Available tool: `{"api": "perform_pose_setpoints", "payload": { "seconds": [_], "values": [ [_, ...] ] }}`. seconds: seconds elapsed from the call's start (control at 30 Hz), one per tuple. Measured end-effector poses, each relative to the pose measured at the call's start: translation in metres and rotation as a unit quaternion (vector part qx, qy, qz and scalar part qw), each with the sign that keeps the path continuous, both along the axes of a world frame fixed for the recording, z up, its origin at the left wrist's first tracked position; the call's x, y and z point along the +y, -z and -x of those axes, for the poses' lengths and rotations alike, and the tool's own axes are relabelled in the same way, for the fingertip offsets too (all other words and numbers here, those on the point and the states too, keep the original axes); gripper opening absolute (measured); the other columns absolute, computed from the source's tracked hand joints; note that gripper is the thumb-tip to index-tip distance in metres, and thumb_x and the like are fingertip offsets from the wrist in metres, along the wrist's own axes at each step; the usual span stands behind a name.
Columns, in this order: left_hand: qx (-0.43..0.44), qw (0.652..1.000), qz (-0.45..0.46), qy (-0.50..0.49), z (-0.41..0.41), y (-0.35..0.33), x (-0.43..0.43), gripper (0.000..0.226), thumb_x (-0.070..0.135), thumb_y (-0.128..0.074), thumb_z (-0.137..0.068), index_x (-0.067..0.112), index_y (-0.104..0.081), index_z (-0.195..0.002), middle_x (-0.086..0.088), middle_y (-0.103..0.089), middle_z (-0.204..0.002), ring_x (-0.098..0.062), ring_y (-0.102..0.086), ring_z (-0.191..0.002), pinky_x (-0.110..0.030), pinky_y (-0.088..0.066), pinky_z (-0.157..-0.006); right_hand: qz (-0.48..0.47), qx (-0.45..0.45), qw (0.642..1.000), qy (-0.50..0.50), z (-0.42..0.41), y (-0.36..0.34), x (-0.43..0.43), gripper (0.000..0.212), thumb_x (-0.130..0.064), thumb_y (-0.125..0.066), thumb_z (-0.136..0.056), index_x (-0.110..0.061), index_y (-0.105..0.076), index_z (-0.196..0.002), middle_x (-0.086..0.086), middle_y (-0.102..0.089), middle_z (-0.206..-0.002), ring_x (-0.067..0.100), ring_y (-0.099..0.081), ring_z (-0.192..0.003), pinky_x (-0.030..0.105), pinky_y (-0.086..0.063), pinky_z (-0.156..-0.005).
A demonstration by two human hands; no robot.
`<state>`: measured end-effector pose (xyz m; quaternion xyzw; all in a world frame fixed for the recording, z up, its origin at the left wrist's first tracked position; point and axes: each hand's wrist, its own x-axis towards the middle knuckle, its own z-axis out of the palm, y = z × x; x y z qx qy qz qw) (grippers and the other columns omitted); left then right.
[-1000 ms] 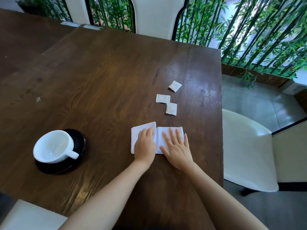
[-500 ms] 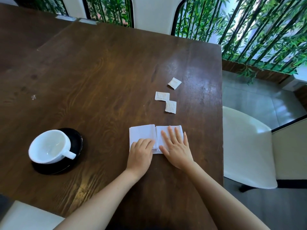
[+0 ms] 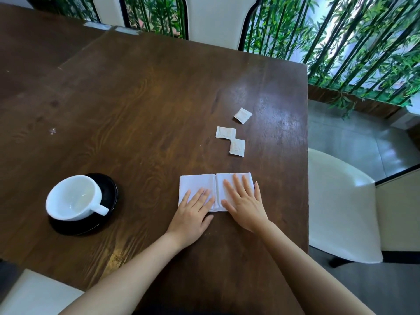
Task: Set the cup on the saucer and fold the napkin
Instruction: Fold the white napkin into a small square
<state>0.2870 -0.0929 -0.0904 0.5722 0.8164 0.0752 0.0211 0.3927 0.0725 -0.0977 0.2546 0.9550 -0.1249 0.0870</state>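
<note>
Since a second ago the left hand has slid back toward the person, from the middle of the napkin to its near edge, and its fingers have uncurled to lie flat and spread on the left panel. The right hand lies open, fingers spread, pressing the right panel beside the centre crease. Well to the left of the napkin, the white cup sits on the black saucer, handle toward the napkin; three small paper packets lie just beyond it on the wooden table.
</note>
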Motion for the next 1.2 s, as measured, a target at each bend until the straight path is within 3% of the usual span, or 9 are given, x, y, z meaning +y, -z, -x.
{"api": "perform_pose_setpoints", "payload": {
  "seconds": [0.1,0.2,0.3,0.43,0.6,0.7,0.87,1.07,1.2],
  "values": [
    [-0.021,0.996,0.087,0.008,0.003,0.002,-0.004,0.057,0.047,-0.035,-0.094,0.020,-0.029,-0.144,-0.001,-0.025,-0.153,-0.020,-0.017,-0.144,-0.050,-0.006,-0.115,-0.038,0.023,0.998,-0.041,-0.003,-0.004,-0.004,0.058,-0.056,-0.008,-0.093,-0.040,-0.001,-0.148,-0.005,0.005,-0.161,0.014,0.023,-0.140,0.047,0.023,-0.112],
    [-0.113,0.992,0.046,-0.010,0.005,0.005,0.000,0.052,0.041,-0.023,-0.098,0.022,-0.020,-0.147,0.006,-0.013,-0.156,-0.011,-0.002,-0.146,-0.036,0.009,-0.117,-0.002,0.023,0.996,-0.081,-0.003,-0.006,-0.010,0.052,-0.050,-0.014,-0.098,-0.039,-0.007,-0.149,-0.008,0.001,-0.161,0.010,0.020,-0.142,0.043,0.021,-0.113],
    [-0.247,0.962,-0.074,-0.086,0.007,-0.005,0.007,0.040,0.018,-0.036,-0.098,0.014,-0.045,-0.137,-0.001,-0.041,-0.147,-0.015,-0.028,-0.140,-0.030,-0.010,-0.116,0.020,0.020,0.996,-0.084,-0.003,-0.006,-0.012,0.052,-0.048,-0.019,-0.099,-0.040,-0.008,-0.149,-0.009,0.000,-0.161,0.012,0.012,-0.146,0.040,0.018,-0.114],
    [-0.205,0.912,-0.188,-0.301,0.016,-0.013,0.008,0.038,-0.001,-0.053,-0.083,0.007,-0.057,-0.120,-0.011,-0.058,-0.125,-0.029,-0.051,-0.116,-0.037,-0.040,-0.100,0.018,0.019,0.996,-0.084,-0.003,-0.007,-0.012,0.052,-0.050,-0.019,-0.098,-0.043,-0.008,-0.148,-0.011,0.001,-0.160,0.013,0.010,-0.147,0.042,0.018,-0.115],
    [-0.388,0.778,-0.105,-0.483,0.029,-0.023,0.016,0.057,0.013,-0.064,-0.080,0.010,-0.040,-0.131,-0.011,-0.052,-0.124,-0.026,-0.057,-0.104,-0.033,-0.054,-0.074,0.015,0.023,0.997,-0.077,-0.004,-0.004,-0.013,0.052,-0.050,-0.021,-0.098,-0.043,-0.008,-0.148,-0.011,0.000,-0.160,0.013,0.010,-0.147,0.042,0.018,-0.116],
    [-0.471,0.732,-0.100,-0.481,0.032,-0.032,0.023,0.036,0.013,-0.061,-0.078,0.010,-0.049,-0.112,-0.008,-0.058,-0.108,-0.020,-0.057,-0.082,-0.025,-0.045,-0.052,0.042,0.035,0.996,-0.068,-0.003,-0.005,-0.013,0.052,-0.049,-0.026,-0.097,-0.043,-0.013,-0.147,-0.012,-0.002,-0.160,0.011,0.009,-0.147,0.040,0.018,-0.115],
    [-0.458,0.735,-0.184,-0.464,0.018,-0.044,0.031,0.035,0.010,-0.058,-0.079,0.013,-0.047,-0.112,-0.003,-0.056,-0.102,-0.019,-0.055,-0.085,-0.028,-0.041,-0.060,0.154,0.095,0.984,0.002,0.004,-0.013,-0.010,0.044,-0.041,-0.038,-0.095,-0.039,-0.039,-0.139,-0.013,-0.026,-0.155,0.009,-0.009,-0.147,0.040,0.007,-0.118],
    [-0.335,0.818,-0.236,-0.403,-0.010,-0.055,0.046,0.029,0.011,-0.058,-0.084,0.011,-0.052,-0.113,0.004,-0.053,-0.104,-0.012,-0.051,-0.091,-0.023,-0.042,-0.069,0.243,0.089,0.960,0.104,0.032,-0.029,-0.002,0.039,-0.025,-0.033,-0.096,-0.031,-0.060,-0.123,-0.005,-0.049,-0.134,0.018,-0.035,-0.126,0.033,-0.023,-0.105],
    [-0.262,0.860,-0.236,-0.368,-0.007,-0.065,0.058,0.025,0.010,-0.056,-0.086,0.011,-0.055,-0.111,-0.003,-0.056,-0.108,-0.011,-0.050,-0.085,-0.024,-0.041,-0.066,0.367,0.142,0.900,0.187,0.035,-0.045,0.023,0.035,-0.016,-0.040,-0.095,-0.018,-0.062,-0.122,0.001,-0.061,-0.129,0.015,-0.050,-0.119,0.024,-0.033,-0.098]
  ]
}}
